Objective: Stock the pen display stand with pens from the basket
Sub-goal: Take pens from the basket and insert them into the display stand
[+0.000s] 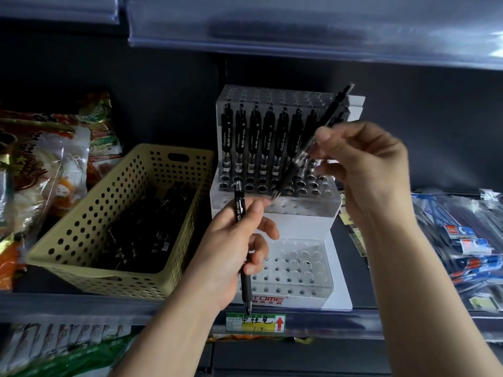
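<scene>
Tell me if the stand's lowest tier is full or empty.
Empty, as far as shown: the lowest tier has only bare holes; the left hand hides its left edge.

Dim overall; the shelf's back wall (163, 85) is near black and shows no detail; light comes from the front and above, brightest on the white base of the pen display stand (299, 224), the right hand (367, 170) and the left hand (231, 240); the basket (81, 240) is dark inside, its pens hard to tell apart; glare streaks the clear strip (299, 31) of the upper shelf, which is out of focus, and the snack bags (49, 159) at the shelf's left edge; the tilted pen (330, 115) in the right grip is smeared by blur; the upright pen (240, 213) in the left is sharper; the shelf's front rail (81, 308) slants and bends with wide-angle distortion.
</scene>
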Motion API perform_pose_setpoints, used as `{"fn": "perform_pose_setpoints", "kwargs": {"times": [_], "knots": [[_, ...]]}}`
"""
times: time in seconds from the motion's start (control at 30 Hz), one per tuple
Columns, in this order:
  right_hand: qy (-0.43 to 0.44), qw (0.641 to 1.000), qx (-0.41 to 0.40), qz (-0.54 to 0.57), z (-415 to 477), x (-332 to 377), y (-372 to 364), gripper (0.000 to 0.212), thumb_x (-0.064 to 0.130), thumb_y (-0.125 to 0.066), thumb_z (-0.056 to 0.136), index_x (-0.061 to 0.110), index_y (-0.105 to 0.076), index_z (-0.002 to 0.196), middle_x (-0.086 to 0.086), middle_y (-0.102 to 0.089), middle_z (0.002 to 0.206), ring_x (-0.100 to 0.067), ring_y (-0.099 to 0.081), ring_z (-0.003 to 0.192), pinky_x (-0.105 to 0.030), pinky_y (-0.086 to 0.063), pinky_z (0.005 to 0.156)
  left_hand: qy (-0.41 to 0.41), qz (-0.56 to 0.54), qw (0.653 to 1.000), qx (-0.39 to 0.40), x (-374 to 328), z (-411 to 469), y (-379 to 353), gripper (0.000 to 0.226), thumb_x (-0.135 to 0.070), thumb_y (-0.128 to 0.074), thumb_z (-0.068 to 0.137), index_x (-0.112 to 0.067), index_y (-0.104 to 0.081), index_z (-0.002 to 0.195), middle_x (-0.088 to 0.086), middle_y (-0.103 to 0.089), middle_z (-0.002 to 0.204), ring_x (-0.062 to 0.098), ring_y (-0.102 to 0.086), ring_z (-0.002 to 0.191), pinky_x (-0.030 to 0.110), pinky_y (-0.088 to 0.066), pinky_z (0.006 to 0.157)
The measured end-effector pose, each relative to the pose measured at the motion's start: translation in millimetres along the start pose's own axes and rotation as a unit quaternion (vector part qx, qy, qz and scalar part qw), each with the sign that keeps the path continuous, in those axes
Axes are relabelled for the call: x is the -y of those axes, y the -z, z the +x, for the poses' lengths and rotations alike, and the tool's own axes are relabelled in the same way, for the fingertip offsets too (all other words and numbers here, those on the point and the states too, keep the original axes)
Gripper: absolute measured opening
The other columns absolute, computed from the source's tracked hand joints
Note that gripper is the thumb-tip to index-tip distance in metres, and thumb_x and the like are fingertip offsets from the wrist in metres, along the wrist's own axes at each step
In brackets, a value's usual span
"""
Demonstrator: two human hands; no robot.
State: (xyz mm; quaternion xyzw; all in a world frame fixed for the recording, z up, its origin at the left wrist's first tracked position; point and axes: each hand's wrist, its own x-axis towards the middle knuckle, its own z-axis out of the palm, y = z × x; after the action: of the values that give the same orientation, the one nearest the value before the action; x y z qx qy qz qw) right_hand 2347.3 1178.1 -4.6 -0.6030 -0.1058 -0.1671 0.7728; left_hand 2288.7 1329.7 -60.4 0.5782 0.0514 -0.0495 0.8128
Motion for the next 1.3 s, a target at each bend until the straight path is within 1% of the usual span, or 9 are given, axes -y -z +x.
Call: {"fn": "perform_pose_setpoints", "kwargs": {"times": [0.2, 0.37, 0.43, 0.53, 0.63, 0.77, 0.9, 1.1, 1.3], "knots": [[0.120, 0.980, -0.110, -0.113, 5, 0, 13, 0.021, 0.014, -0.078, 0.077, 0.017, -0.059, 0.068, 0.005, -0.065, 0.059, -0.012, -0.060, 0.054, -0.026, -0.050, 0.051, -0.004, -0.007, 1.000, 0.002, 0, 1, 1, 0.025, -0.026, -0.050, 0.093, -0.008, -0.061, 0.105, 0.004, -0.055, 0.063, 0.010, -0.033, 0.038, 0.020, -0.017, 0.040], [0.158, 0.951, -0.161, -0.209, 8, -6, 19, 0.021, 0.026, -0.078, 0.075, 0.020, -0.059, 0.070, -0.003, -0.067, 0.067, -0.022, -0.061, 0.059, -0.045, -0.054, 0.061, 0.002, -0.004, 1.000, 0.008, 0, 0, -1, 0.028, -0.028, -0.051, 0.091, -0.007, -0.059, 0.108, 0.004, -0.054, 0.062, 0.010, -0.033, 0.038, 0.020, -0.017, 0.039], [0.172, 0.941, -0.169, -0.237, 8, -7, 18, 0.022, 0.027, -0.077, 0.076, 0.024, -0.056, 0.068, 0.001, -0.066, 0.067, -0.022, -0.063, 0.060, -0.043, -0.054, 0.062, 0.003, -0.004, 1.000, 0.005, -1, 1, -1, 0.029, -0.029, -0.052, 0.089, -0.008, -0.059, 0.108, 0.003, -0.054, 0.062, 0.009, -0.033, 0.038, 0.021, -0.016, 0.040], [0.186, 0.931, -0.174, -0.263, 8, -10, 16, 0.026, 0.024, -0.076, 0.076, 0.028, -0.052, 0.067, 0.010, -0.063, 0.065, -0.013, -0.062, 0.058, -0.029, -0.050, 0.059, 0.002, -0.007, 1.000, 0.004, -2, 0, -2, 0.039, -0.034, -0.056, 0.079, -0.008, -0.057, 0.109, 0.003, -0.055, 0.062, 0.010, -0.034, 0.039, 0.022, -0.015, 0.041], [0.188, 0.921, -0.170, -0.294, 8, -15, 14, 0.023, 0.023, -0.076, 0.077, 0.022, -0.055, 0.068, 0.014, -0.061, 0.063, -0.002, -0.058, 0.054, -0.019, -0.044, 0.057, 0.002, -0.008, 1.000, 0.001, -2, 0, -2, 0.041, -0.034, -0.056, 0.077, -0.008, -0.056, 0.109, 0.003, -0.055, 0.062, 0.010, -0.035, 0.041, 0.022, -0.016, 0.041], [0.177, 0.909, -0.154, -0.344, 6, -22, 12, 0.019, 0.022, -0.076, 0.077, 0.016, -0.058, 0.071, 0.018, -0.059, 0.062, 0.004, -0.056, 0.056, -0.009, -0.040, 0.056, 0.001, -0.010, 1.000, 0.001, -3, 0, -1, 0.033, -0.035, -0.058, 0.076, -0.011, -0.055, 0.100, 0.003, -0.056, 0.061, 0.011, -0.037, 0.044, 0.021, -0.018, 0.039], [0.149, 0.896, -0.142, -0.393, 8, -29, 12, 0.019, 0.026, -0.077, 0.074, 0.016, -0.062, 0.070, 0.018, -0.059, 0.060, -0.001, -0.057, 0.056, -0.021, -0.044, 0.061, -0.003, -0.014, 1.000, -0.004, -3, 0, -1, 0.029, -0.034, -0.058, 0.076, -0.013, -0.054, 0.095, 0.003, -0.055, 0.062, 0.011, -0.037, 0.046, 0.021, -0.018, 0.039], [0.134, 0.895, -0.128, -0.406, 10, -31, 13, 0.018, 0.031, -0.072, 0.081, 0.022, -0.061, 0.070, 0.017, -0.059, 0.061, -0.003, -0.055, 0.056, -0.022, -0.042, 0.059, -0.004, -0.019, 1.000, -0.010, -4, 0, -1, 0.031, -0.034, -0.058, 0.075, -0.012, -0.053, 0.096, 0.003, -0.055, 0.062, 0.011, -0.037, 0.045, 0.021, -0.017, 0.040], [0.163, 0.858, -0.126, -0.470, 8, -31, 11, 0.015, 0.028, -0.069, 0.084, 0.016, -0.066, 0.075, 0.005, -0.060, 0.063, -0.021, -0.060, 0.061, -0.027, -0.041, 0.058, -0.009, -0.011, 1.000, -0.009, -4, 1, 0, 0.023, -0.029, -0.054, 0.086, -0.011, -0.051, 0.101, 0.003, -0.057, 0.064, 0.011, -0.039, 0.049, 0.023, -0.021, 0.041]]}}
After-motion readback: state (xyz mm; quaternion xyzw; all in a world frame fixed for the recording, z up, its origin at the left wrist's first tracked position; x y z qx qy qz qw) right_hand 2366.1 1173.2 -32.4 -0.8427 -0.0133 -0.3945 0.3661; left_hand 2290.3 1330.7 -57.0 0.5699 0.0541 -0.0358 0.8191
